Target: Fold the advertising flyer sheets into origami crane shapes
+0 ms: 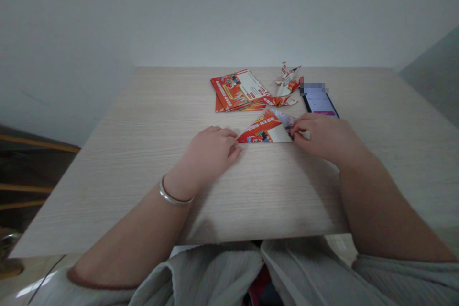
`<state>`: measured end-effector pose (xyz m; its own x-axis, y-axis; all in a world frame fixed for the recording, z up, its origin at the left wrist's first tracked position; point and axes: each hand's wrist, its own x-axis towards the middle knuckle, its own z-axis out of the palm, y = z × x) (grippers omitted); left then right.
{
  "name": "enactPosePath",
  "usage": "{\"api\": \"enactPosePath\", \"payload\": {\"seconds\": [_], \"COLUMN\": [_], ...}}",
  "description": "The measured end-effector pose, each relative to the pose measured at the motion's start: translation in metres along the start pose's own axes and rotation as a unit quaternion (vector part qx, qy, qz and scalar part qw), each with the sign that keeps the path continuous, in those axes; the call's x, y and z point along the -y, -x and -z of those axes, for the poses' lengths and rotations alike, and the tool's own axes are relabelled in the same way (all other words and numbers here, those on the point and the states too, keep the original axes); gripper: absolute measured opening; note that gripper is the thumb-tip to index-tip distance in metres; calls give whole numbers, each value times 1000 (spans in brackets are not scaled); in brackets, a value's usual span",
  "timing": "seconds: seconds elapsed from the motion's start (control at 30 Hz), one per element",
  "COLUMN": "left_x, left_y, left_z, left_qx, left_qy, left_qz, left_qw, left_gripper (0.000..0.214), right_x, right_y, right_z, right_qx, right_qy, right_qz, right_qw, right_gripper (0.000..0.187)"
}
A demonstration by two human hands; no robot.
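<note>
A red-and-white printed sheet (263, 130), folded into a rough triangle, lies on the table in front of me. My left hand (216, 149) is at its left corner, with thumb and fingertips closed on that corner. My right hand (319, 135) pinches the right edge of the same sheet between thumb and forefinger. Part of the paper there shows a bluish printed side. The right fingertips hide the sheet's right corner. A silver bangle (174, 194) circles my left wrist.
Behind the sheet lies a stack of red-and-white flyers (238, 90). Folded paper shapes (288, 80) sit to its right. A phone (320, 100) with a lit screen lies just beyond my right hand. The pale wooden table (150, 105) meets a wall at the back.
</note>
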<state>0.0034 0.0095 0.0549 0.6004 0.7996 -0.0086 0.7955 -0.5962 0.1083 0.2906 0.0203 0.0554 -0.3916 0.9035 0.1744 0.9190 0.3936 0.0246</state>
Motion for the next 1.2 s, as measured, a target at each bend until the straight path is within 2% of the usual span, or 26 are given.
{"api": "enactPosePath", "payload": {"seconds": [0.07, 0.13, 0.2, 0.23, 0.37, 0.5, 0.63, 0.73, 1.0, 1.2], "left_x": [2, 3, 2, 2, 0, 0, 0, -1, -6, -6], "left_y": [-2, -4, -5, -6, -8, -11, -15, -16, -17, -19], "left_z": [-3, -4, -5, -5, -7, -12, -14, -14, -16, -20], "left_qx": [-12, -20, -24, -27, -46, -61, -67, -66, -86, -87], "left_qy": [6, 3, -4, -7, -5, 13, 18, 14, 8, 46], "left_qz": [-1, 6, 14, 18, 12, -23, -28, -31, -33, -26], "left_qw": [1000, 1000, 1000, 999, 999, 998, 997, 997, 996, 995], "left_gripper": [37, 34, 29, 27, 25, 29, 27, 24, 20, 15], "right_x": [10, 21, 31, 35, 45, 53, 59, 62, 73, 78], "right_y": [-4, -8, -12, -13, -17, -18, -17, -17, -16, -16], "right_z": [-1, -5, -12, -15, -20, -16, -13, -12, -13, -12], "right_qx": [-38, -63, -34, -23, 3, 16, 28, 21, -13, -5], "right_qy": [-14, -63, -78, -74, -59, -21, -2, -14, -37, -28], "right_qz": [17, 79, 149, 157, 151, 140, 110, 89, 108, 87], "right_qw": [999, 993, 985, 985, 987, 990, 993, 996, 993, 996], "right_gripper": [18, 23, 33, 34, 28, 29, 29, 29, 27, 27]}}
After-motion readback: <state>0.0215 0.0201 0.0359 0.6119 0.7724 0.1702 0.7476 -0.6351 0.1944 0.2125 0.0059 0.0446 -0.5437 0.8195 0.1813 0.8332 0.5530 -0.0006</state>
